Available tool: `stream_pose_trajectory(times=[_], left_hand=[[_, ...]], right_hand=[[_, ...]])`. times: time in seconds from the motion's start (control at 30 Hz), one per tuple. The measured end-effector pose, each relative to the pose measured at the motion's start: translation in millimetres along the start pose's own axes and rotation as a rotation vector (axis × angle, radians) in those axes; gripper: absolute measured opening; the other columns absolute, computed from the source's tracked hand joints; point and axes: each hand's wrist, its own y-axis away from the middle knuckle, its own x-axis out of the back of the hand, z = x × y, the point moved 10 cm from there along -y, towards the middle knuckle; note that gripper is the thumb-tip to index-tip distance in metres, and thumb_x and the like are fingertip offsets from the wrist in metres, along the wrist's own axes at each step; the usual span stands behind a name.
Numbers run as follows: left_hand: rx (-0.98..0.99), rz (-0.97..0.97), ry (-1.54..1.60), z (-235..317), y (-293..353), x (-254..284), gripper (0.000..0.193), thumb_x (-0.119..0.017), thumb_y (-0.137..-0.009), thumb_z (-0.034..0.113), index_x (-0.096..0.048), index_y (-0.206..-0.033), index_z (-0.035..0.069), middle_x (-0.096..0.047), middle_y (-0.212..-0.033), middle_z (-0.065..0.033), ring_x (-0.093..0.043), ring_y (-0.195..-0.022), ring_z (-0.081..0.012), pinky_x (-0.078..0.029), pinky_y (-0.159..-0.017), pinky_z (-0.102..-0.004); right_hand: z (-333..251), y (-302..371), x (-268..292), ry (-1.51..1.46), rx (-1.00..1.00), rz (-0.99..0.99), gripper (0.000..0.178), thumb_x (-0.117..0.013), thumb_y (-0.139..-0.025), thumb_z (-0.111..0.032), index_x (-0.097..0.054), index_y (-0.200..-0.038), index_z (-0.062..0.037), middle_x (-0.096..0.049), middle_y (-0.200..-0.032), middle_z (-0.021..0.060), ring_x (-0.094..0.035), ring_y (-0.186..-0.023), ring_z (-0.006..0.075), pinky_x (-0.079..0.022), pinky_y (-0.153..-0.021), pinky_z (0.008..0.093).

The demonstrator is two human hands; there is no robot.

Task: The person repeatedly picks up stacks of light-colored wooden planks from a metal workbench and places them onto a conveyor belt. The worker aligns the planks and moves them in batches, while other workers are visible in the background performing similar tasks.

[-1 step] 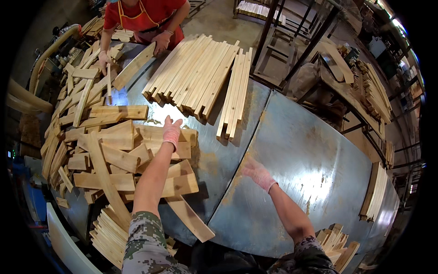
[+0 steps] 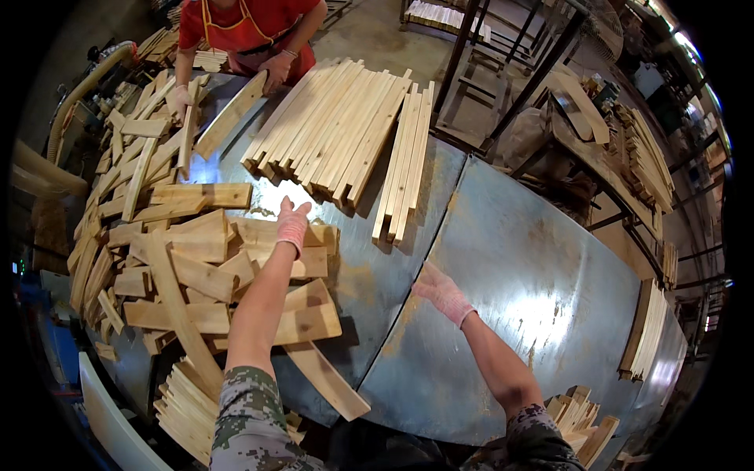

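Note:
My left hand [image 2: 293, 226], in a pale pink glove, reaches over the right edge of a heap of short wooden boards [image 2: 203, 272]. Its fingers are apart with nothing between them; I cannot tell whether it touches the board beneath. My right hand [image 2: 442, 297], gloved alike, is over the metal tabletop [image 2: 518, 235] beside the seam, fingers stretched out and holding nothing. Ahead of my left hand lies a wide row of long wooden strips [image 2: 334, 129], with a narrower bundle of strips [image 2: 405, 169] to its right.
Across the table a person in a red top [image 2: 247, 35] holds a board [image 2: 230, 118] in one hand and a narrow piece [image 2: 188, 129] in the other. Stacked strips [image 2: 644, 330] lie at the right edge. More strips stand below both my forearms. A dark metal frame [image 2: 534, 78] rises behind.
The other person's narrow piece has swung so that its broader side shows, and their board has tilted slightly. My right hand has shifted a little to the left; my left hand has barely moved.

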Motion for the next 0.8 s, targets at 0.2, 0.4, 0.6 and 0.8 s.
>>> stream_pose_trajectory(times=[0.2,0.4,0.6,0.8], left_hand=[[-0.034,-0.043,0.117,31,-65,-23,0.098,-0.082,-0.092,0.031,-0.028,-0.166,-0.004,-0.038,-0.168,-0.0242,-0.038,-0.155,-0.0337,-0.032,-0.124,-0.0391],[-0.039,0.150,-0.010,27,-86,-11,0.089,-0.085,-0.088,0.035,-0.042,-0.155,-0.005,-0.056,-0.148,-0.0258,-0.056,-0.133,-0.0356,-0.043,-0.113,-0.0415],[-0.038,0.114,-0.044,6,-82,-8,0.074,-0.086,-0.088,0.034,-0.053,-0.142,-0.004,-0.061,-0.139,-0.0233,-0.059,-0.125,-0.0336,-0.045,-0.109,-0.0397],[-0.076,-0.294,-0.190,65,-15,-100,0.064,-0.085,-0.089,0.027,-0.056,-0.137,-0.004,-0.069,-0.116,-0.0132,-0.066,-0.097,-0.0222,-0.055,-0.085,-0.0369]], right_hand=[[-48,-96,37,-0.104,0.120,0.291,0.100,-0.074,-0.097,-0.011,-0.007,-0.169,0.0040,-0.038,-0.167,0.0274,-0.036,-0.156,0.0321,-0.033,-0.124,0.0369],[-32,-163,64,-0.083,0.202,0.409,0.096,-0.077,-0.096,-0.020,-0.019,-0.168,0.0026,-0.051,-0.158,0.0222,-0.049,-0.146,0.0294,-0.039,-0.118,0.0343],[-51,-163,58,-0.066,0.248,0.399,0.084,-0.075,-0.099,-0.023,-0.029,-0.166,-0.0017,-0.059,-0.148,0.0156,-0.056,-0.133,0.0243,-0.043,-0.113,0.0330],[-35,-140,139,-0.017,0.216,0.631,0.089,-0.073,-0.100,-0.038,-0.031,-0.163,0.0091,-0.054,-0.155,0.0258,-0.053,-0.143,0.0329,-0.040,-0.118,0.0362]])
